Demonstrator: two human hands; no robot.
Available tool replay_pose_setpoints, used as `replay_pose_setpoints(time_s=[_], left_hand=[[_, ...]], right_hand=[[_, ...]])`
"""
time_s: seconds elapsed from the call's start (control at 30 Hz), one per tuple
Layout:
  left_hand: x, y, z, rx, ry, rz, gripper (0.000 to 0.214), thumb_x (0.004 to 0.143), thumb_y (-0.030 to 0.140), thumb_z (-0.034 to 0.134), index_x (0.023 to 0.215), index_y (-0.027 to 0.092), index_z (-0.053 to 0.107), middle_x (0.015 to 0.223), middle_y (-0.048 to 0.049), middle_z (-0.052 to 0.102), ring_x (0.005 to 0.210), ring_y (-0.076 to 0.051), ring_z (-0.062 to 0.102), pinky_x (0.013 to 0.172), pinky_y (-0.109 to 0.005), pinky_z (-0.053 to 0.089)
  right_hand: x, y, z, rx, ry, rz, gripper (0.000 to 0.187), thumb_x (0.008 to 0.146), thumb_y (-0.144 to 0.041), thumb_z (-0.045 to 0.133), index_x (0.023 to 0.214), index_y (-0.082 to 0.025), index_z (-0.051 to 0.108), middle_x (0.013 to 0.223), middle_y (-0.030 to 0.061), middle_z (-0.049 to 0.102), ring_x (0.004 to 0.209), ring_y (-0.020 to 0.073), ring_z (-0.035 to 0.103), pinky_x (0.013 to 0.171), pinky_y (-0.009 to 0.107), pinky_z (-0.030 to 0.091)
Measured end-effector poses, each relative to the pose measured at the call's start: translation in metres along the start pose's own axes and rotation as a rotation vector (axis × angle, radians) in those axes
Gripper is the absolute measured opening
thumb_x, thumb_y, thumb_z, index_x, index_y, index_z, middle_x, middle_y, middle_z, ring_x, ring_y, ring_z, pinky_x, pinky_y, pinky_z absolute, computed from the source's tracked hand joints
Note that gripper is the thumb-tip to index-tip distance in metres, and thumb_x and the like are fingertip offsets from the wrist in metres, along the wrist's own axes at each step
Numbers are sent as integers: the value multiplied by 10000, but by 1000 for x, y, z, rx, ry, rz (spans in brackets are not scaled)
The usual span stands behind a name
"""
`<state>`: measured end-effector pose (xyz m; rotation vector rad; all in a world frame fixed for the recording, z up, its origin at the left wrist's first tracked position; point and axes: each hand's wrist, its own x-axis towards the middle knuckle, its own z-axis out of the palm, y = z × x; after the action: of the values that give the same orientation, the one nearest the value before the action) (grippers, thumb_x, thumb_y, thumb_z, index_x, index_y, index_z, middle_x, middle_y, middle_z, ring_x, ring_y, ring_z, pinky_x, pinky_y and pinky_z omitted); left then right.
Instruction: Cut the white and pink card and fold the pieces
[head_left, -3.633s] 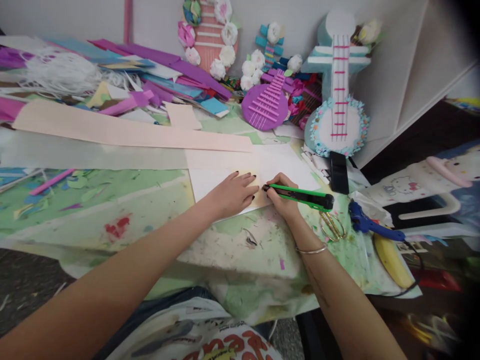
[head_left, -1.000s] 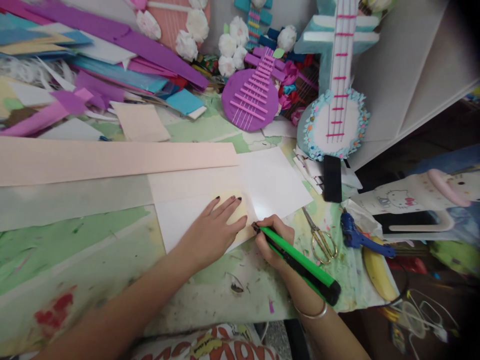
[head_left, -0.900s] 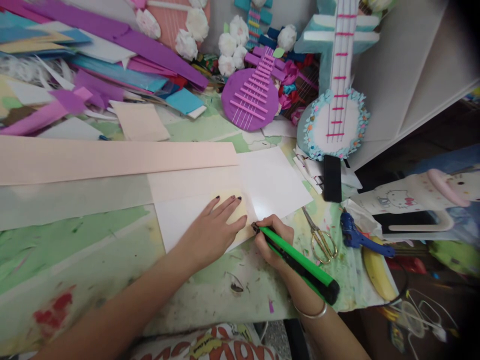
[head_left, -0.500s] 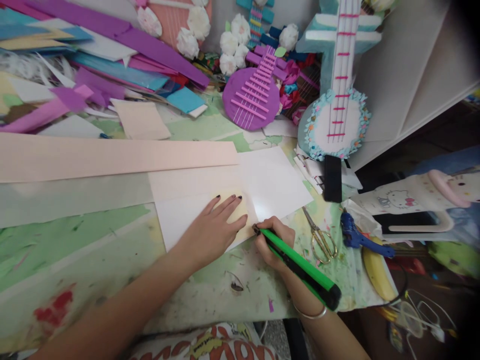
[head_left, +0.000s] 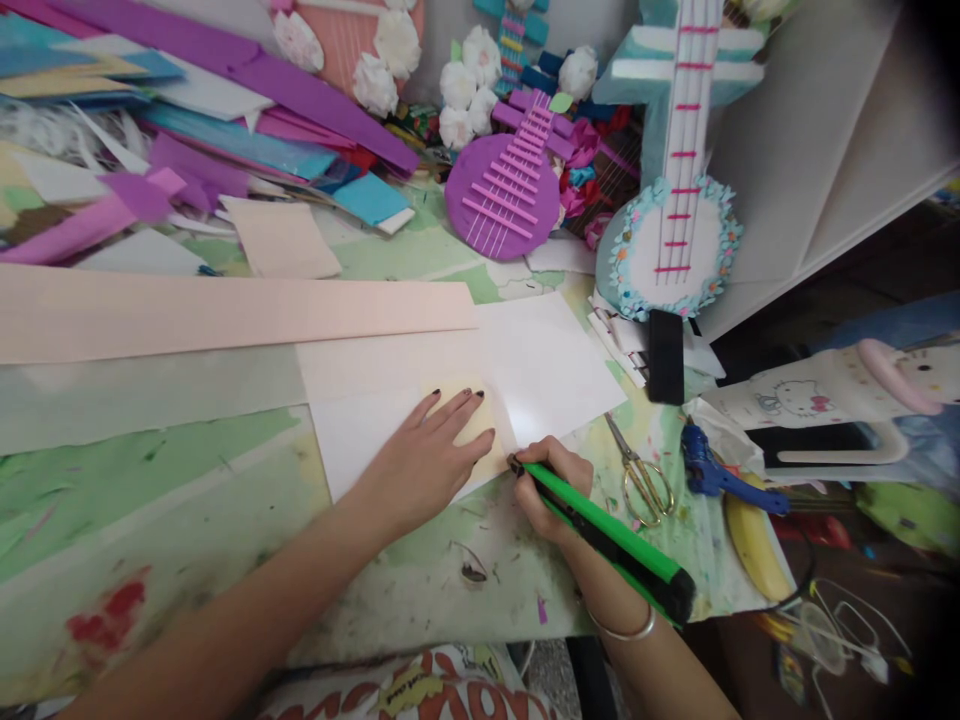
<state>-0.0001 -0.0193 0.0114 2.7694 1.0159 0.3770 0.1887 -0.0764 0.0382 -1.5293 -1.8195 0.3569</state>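
My left hand point(head_left: 427, 450) lies flat with fingers spread, pressing on a pale yellow piece point(head_left: 489, 412) over white paper point(head_left: 341, 430). In my right hand point(head_left: 553, 490) is a green and black utility knife point(head_left: 611, 530), its front end at the near edge of the paper. Whether its blade shows, I cannot make out. Another white sheet point(head_left: 551, 360) extends to the right of the pale piece. Across the upper part of the paper runs a long pale pink strip point(head_left: 232, 315).
Gold-handled scissors point(head_left: 645, 488), a blue glue gun point(head_left: 724, 475) and a black phone point(head_left: 665, 357) lie right of the paper. Behind stand a purple lute-shaped model point(head_left: 502, 195) and a teal one point(head_left: 670, 245). Coloured paper scraps point(head_left: 225, 130) pile up at the back left.
My right hand and the utility knife have shifted slightly right, the knife's rear end swinging a little right and down. My left hand stays in place.
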Motion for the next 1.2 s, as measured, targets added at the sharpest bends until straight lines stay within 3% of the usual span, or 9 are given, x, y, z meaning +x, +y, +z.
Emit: replay_pose_setpoints(time_s=[0.53,0.67,0.83,0.9,1.03,1.2], left_hand=[[0,-1,0,-4,-4,1,295,936,215,490,1222,235,560,1493,-136,386,1397,-264,334,1136,-480,241],[0,0,0,2,11,4,297,926,217,504,1215,236,567,1484,-134,401,1393,-271,341,1132,-484,252],[2,2,1,40,23,6,294,913,197,511,1197,231,579,1469,-152,419,1378,-283,365,1115,-507,283],[3,2,1,55,24,8,289,910,190,512,1187,229,584,1462,-162,426,1372,-284,376,1112,-509,286],[6,3,-1,72,2,19,311,881,159,535,1181,226,577,1452,-174,433,1363,-296,387,1096,-525,296],[9,3,-5,37,5,-9,310,906,253,524,1208,196,560,1399,-139,508,1335,-293,419,1067,-512,327]], right_hand=[[-4,7,4,0,68,-85,108,650,-144,502,723,-221,523,527,-41,592,394,112,510,451,234,402],[-9,12,3,73,97,31,77,673,-181,534,736,-216,561,569,-27,596,461,132,536,485,255,417],[10,16,-5,400,230,322,188,769,-247,606,936,-212,526,620,-26,638,535,142,582,512,245,445],[28,18,-10,501,137,393,209,797,-271,640,954,-216,515,671,-11,682,585,141,619,561,249,478],[65,23,-15,689,-99,363,299,752,-303,732,1008,-194,623,796,49,729,662,161,663,572,264,500],[107,23,3,846,-276,290,317,692,-280,790,996,-212,734,945,59,722,776,162,670,748,309,547]])
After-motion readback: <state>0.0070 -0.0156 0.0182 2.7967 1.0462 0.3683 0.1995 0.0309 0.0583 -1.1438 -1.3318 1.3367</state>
